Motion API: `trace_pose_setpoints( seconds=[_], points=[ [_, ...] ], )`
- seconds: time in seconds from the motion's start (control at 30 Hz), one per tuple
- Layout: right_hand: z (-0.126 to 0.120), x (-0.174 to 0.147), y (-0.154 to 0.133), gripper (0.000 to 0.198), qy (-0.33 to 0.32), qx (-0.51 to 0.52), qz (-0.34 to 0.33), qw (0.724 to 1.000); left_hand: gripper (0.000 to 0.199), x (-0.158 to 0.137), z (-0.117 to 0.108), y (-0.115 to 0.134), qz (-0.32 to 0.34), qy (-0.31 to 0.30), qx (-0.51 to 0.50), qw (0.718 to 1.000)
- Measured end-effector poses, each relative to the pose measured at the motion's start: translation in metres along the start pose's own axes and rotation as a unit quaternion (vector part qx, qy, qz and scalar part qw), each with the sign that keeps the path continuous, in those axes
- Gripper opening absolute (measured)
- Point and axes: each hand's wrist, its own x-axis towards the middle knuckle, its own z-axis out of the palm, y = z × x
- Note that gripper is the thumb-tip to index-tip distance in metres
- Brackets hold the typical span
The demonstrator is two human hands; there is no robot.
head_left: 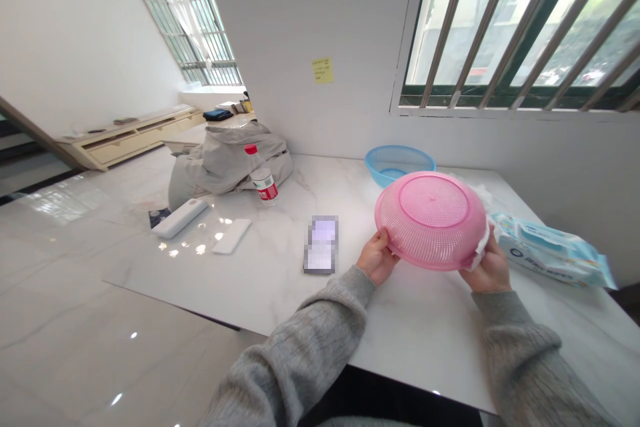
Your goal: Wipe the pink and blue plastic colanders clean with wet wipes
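Observation:
Held above the table is a pink plastic colander [433, 220], tilted so that its perforated underside faces me. My left hand [379, 258] is closed on its left rim, thumb on the outer side. At the right rim my right hand [489, 268] grips it, with a crumpled white wipe [481, 247] between hand and rim. Behind the colander stands a blue plastic basket [400, 163], partly covered by it. To the right of my right hand lies a light blue pack of wipes [555, 250].
On the white marbled table [280, 233] lie a phone [321, 245], a white flat piece [233, 236] and a long white case [181, 218]. A red-capped bottle [262, 177] stands before a grey cloth bag [220, 157]. Wall and barred window [520, 33] border the back.

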Motion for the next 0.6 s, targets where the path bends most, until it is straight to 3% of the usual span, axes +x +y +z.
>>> trace_pose_setpoints(
  seconds=[0.17,0.3,0.5,0.6],
  points=[
    [-0.002,0.001,-0.007,0.032,0.036,-0.010,0.002,0.999,0.029,-0.001,0.000,0.001,-0.015,0.002,0.010,1.000],
    [-0.003,0.000,-0.010,0.027,0.019,-0.022,-0.017,0.999,0.029,0.001,0.000,0.002,-0.013,0.007,0.021,1.000],
    [0.004,-0.004,-0.014,0.030,0.037,-0.023,-0.015,0.999,0.016,0.003,0.001,0.009,-0.024,0.022,0.006,0.999],
    [0.006,-0.004,-0.018,0.032,0.048,-0.027,0.002,0.998,0.032,0.004,0.005,0.016,-0.029,0.035,-0.022,0.999]
  ],
)
